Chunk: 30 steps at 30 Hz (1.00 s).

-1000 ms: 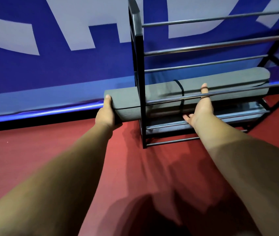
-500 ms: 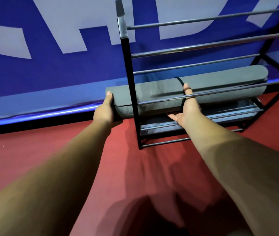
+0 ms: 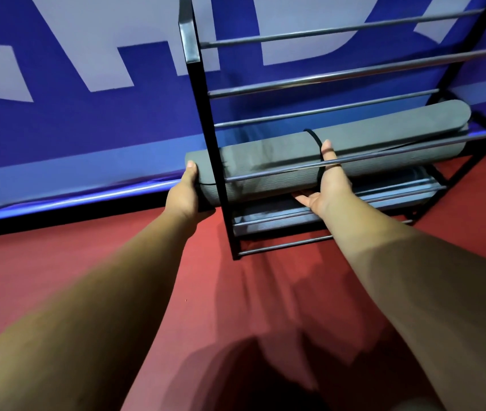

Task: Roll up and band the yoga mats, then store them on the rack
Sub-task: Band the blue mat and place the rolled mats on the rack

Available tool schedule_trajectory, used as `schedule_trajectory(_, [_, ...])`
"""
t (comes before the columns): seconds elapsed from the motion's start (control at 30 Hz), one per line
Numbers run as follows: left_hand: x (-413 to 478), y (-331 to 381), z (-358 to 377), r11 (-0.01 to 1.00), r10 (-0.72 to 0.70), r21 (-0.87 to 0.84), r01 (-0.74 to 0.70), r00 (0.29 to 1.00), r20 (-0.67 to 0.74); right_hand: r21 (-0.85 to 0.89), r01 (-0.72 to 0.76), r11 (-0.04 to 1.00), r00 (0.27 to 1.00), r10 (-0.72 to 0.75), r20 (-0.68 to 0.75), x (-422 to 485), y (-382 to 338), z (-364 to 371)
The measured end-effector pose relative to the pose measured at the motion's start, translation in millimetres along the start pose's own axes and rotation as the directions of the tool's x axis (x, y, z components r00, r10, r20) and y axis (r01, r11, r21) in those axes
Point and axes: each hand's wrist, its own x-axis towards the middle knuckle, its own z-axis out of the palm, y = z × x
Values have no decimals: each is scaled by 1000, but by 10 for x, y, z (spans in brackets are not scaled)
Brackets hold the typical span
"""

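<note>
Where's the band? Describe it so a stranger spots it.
Start at the black rack; a rolled grey mat lies low in it. The band is the thin black loop round the mat's middle, curved, unlike the straight rails.

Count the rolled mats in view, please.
1 for sure: the grey mat lying across the rack, left hand at its end, right hand by its band. A bluish shape below may be another.
</note>
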Motion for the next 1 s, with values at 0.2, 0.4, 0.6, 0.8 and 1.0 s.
schedule_trajectory(0.2, [13, -24, 17, 999, -22, -43, 22, 1000, 9, -2, -37, 999, 998, 37, 45, 114, 21, -80])
schedule_trajectory(0.4, [1, -6, -17, 998, 4, -67, -2, 1000, 29, -5, -9, 1000, 999, 9, 41, 29, 2, -14])
schedule_trajectory(0.6, [30, -32, -56, 1000, 12, 15, -12, 1000, 16, -21, 7, 1000, 1000, -7, -7, 72, 44, 8])
schedule_trajectory(0.8, [45, 28, -57, 1000, -17, 6, 17, 1000, -1, -30, 56, 998, 998, -56, -5, -71, 9, 69])
schedule_trajectory(1.0, [8, -23, 0, 999, -31, -31, 31, 1000, -4, -33, 37, 999, 999, -36, 29, -46, -34, 32])
